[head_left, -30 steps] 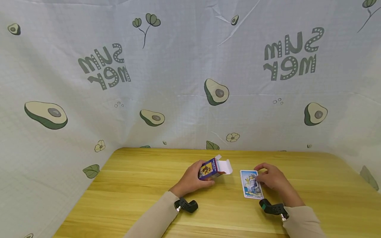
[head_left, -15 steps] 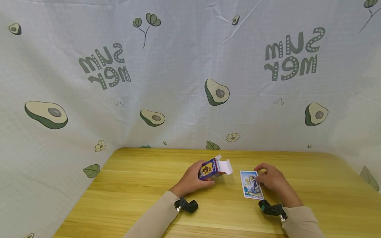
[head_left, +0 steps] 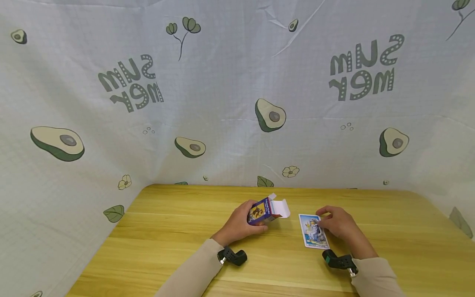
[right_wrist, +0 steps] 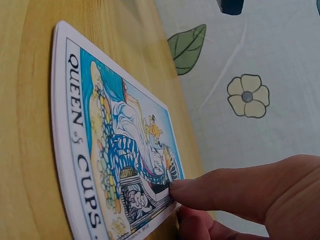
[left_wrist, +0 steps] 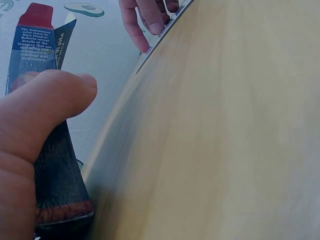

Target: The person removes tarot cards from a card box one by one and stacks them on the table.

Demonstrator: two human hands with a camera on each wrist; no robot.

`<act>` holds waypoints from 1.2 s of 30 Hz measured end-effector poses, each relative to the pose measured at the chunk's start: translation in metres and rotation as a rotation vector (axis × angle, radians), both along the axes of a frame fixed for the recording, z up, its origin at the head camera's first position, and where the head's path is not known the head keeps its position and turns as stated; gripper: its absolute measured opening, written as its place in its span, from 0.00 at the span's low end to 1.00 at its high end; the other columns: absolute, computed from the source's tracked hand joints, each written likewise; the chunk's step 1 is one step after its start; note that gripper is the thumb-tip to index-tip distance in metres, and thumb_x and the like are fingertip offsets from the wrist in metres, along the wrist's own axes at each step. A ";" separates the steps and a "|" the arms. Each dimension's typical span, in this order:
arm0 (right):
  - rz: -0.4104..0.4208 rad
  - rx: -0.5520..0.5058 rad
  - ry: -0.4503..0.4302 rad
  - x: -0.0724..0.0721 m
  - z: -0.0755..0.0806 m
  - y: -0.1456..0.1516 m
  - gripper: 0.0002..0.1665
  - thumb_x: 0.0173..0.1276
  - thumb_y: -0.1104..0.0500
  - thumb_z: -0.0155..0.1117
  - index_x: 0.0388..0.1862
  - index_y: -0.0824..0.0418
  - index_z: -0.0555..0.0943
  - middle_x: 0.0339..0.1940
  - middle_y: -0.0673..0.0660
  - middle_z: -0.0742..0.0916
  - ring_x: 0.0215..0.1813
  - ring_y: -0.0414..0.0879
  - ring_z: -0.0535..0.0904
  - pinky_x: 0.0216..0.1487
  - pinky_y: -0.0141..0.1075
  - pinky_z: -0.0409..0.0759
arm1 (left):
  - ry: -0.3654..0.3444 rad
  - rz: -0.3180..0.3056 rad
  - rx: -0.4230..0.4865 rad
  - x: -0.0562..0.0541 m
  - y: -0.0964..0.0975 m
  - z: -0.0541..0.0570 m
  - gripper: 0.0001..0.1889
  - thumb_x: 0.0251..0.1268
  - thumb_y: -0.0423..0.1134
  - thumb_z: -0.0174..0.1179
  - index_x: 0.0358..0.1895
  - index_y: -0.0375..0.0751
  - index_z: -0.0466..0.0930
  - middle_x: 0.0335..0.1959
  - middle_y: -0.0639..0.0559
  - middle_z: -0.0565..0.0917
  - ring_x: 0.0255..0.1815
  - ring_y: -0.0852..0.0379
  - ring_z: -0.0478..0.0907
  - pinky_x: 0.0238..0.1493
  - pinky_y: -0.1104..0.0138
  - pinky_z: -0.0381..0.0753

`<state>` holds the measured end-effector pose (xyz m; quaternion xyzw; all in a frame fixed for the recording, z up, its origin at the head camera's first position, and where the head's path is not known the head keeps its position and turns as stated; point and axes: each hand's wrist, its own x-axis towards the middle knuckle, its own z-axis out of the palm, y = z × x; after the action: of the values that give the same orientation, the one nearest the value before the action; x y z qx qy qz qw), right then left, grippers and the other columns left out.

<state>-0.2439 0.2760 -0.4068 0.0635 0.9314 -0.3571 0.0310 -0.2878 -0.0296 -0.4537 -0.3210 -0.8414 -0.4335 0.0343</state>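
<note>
The left hand (head_left: 239,222) grasps a printed card box (head_left: 258,211), thumb along its near side. The box tilts, its open end towards the right, where a white flap (head_left: 281,208) sticks out and a smaller tab stands up beside it. A strip of the wood-grain table (head_left: 167,247) separates the flap from a thin stack of cards (head_left: 311,233), whose top card reads "Queen of Cups". The right hand (head_left: 339,225) pinches the stack by its right edge, thumb on the picture, covering a little of it; whether the stack rests fully on the table I cannot tell.

Black wrist cameras (head_left: 234,257) hang below both hands, strapped by the beige sleeves (head_left: 196,266); the right one comes close to the stack's lower right corner, and contact is unclear. Behind the table and to both sides hangs a pale cloth (head_left: 222,82) printed with avocados, flowers, leaves and mirrored "Summer" lettering. In the left wrist view, the thumb hides part of the box's side, just under its small white text.
</note>
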 end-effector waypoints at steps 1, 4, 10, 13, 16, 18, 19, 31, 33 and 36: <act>0.002 -0.001 0.001 0.000 0.000 0.000 0.22 0.59 0.62 0.65 0.53 0.69 0.77 0.42 0.69 0.80 0.40 0.57 0.75 0.40 0.47 0.76 | -0.001 0.000 0.000 0.000 0.000 0.000 0.35 0.52 0.54 0.70 0.61 0.43 0.68 0.47 0.57 0.76 0.43 0.62 0.73 0.44 0.71 0.74; 0.011 -0.001 0.009 0.000 -0.001 -0.001 0.22 0.60 0.62 0.65 0.53 0.69 0.77 0.41 0.68 0.80 0.40 0.56 0.75 0.39 0.45 0.75 | -0.002 0.002 0.007 0.001 -0.001 -0.001 0.35 0.52 0.54 0.70 0.61 0.43 0.68 0.47 0.57 0.76 0.43 0.62 0.73 0.44 0.71 0.75; 0.020 -0.002 0.016 -0.001 -0.002 -0.002 0.21 0.61 0.62 0.64 0.52 0.70 0.77 0.41 0.68 0.80 0.39 0.56 0.74 0.37 0.43 0.75 | 0.002 0.006 0.014 0.001 -0.002 -0.002 0.35 0.52 0.54 0.70 0.60 0.44 0.69 0.46 0.57 0.76 0.43 0.63 0.73 0.45 0.71 0.75; 0.026 -0.005 0.016 -0.002 -0.002 -0.002 0.21 0.61 0.62 0.63 0.53 0.70 0.77 0.41 0.68 0.80 0.39 0.56 0.75 0.38 0.44 0.75 | 0.000 0.009 0.014 0.002 -0.003 -0.002 0.34 0.52 0.54 0.70 0.60 0.45 0.68 0.46 0.57 0.76 0.44 0.63 0.73 0.45 0.71 0.75; 0.034 -0.015 0.020 -0.002 -0.001 -0.001 0.22 0.61 0.61 0.63 0.53 0.70 0.77 0.42 0.69 0.80 0.40 0.56 0.75 0.39 0.45 0.75 | 0.002 0.012 0.013 0.002 -0.003 -0.002 0.34 0.52 0.54 0.70 0.60 0.45 0.68 0.46 0.57 0.76 0.43 0.63 0.73 0.45 0.71 0.75; 0.033 -0.025 0.023 -0.001 -0.001 0.001 0.23 0.62 0.61 0.63 0.54 0.70 0.77 0.42 0.69 0.80 0.40 0.56 0.75 0.39 0.45 0.75 | 0.007 0.011 0.010 0.002 -0.002 -0.001 0.34 0.52 0.54 0.70 0.60 0.45 0.69 0.46 0.57 0.76 0.43 0.63 0.73 0.44 0.71 0.75; 0.030 -0.029 0.027 -0.001 0.000 0.002 0.23 0.62 0.60 0.63 0.54 0.70 0.76 0.42 0.69 0.80 0.40 0.57 0.75 0.39 0.45 0.75 | 0.008 0.009 0.008 0.002 -0.002 -0.001 0.34 0.52 0.54 0.70 0.60 0.45 0.69 0.46 0.57 0.76 0.43 0.63 0.73 0.44 0.71 0.75; 0.057 -0.128 0.113 0.001 0.013 -0.004 0.22 0.67 0.59 0.60 0.55 0.70 0.74 0.40 0.66 0.82 0.34 0.51 0.76 0.33 0.38 0.78 | 0.028 0.015 -0.006 0.002 0.001 -0.002 0.34 0.51 0.53 0.71 0.60 0.46 0.69 0.46 0.57 0.76 0.43 0.64 0.72 0.44 0.72 0.74; 0.067 -0.142 0.118 0.002 0.016 -0.008 0.22 0.68 0.58 0.60 0.55 0.70 0.74 0.40 0.65 0.83 0.35 0.51 0.77 0.35 0.39 0.79 | 0.034 0.014 -0.008 0.002 0.001 -0.003 0.34 0.51 0.53 0.72 0.60 0.46 0.69 0.47 0.57 0.76 0.43 0.64 0.72 0.44 0.72 0.74; 0.078 -0.161 0.122 0.003 0.020 -0.014 0.22 0.69 0.58 0.60 0.55 0.70 0.74 0.40 0.66 0.84 0.36 0.51 0.80 0.37 0.40 0.81 | 0.042 0.013 -0.011 0.002 0.001 -0.004 0.34 0.51 0.53 0.71 0.60 0.46 0.69 0.47 0.57 0.76 0.43 0.64 0.72 0.44 0.72 0.74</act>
<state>-0.2407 0.2623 -0.3869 0.0027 0.9016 -0.4326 -0.0068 -0.2856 -0.0283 -0.4582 -0.3247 -0.8450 -0.4217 0.0529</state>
